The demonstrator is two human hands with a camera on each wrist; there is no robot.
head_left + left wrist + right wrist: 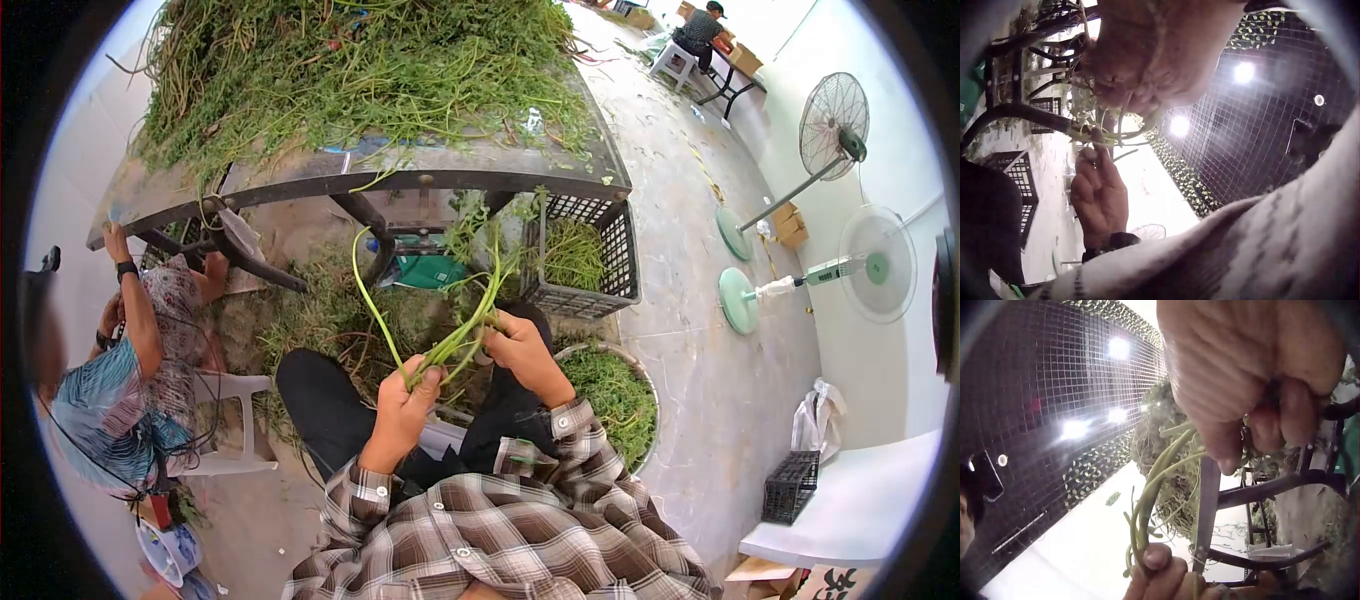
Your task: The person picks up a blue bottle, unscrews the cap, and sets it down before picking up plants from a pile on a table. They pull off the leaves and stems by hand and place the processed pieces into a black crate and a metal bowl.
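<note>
A small bunch of long green stems (455,345) is held between both hands in front of the lap. My left hand (402,415) grips its lower ends, thumb on top. Higher up on the bunch, my right hand (528,358) pinches the stems, with leafy tops beyond it. One stem arcs off to the left, apart from the others. The right wrist view shows the stems (1150,494) running between the right hand (1254,375) and the left fingertips. In the left wrist view, the left hand (1154,56) is close above, and the right hand (1100,200) meets the stems.
A table (480,160) heaped with greens stands ahead. Beneath its right corner is a black crate (575,300) of stems; a round basket (655,410) of greens is at my right. More greens cover the floor. Another person (130,370) sits at left, and fans (740,300) stand at right.
</note>
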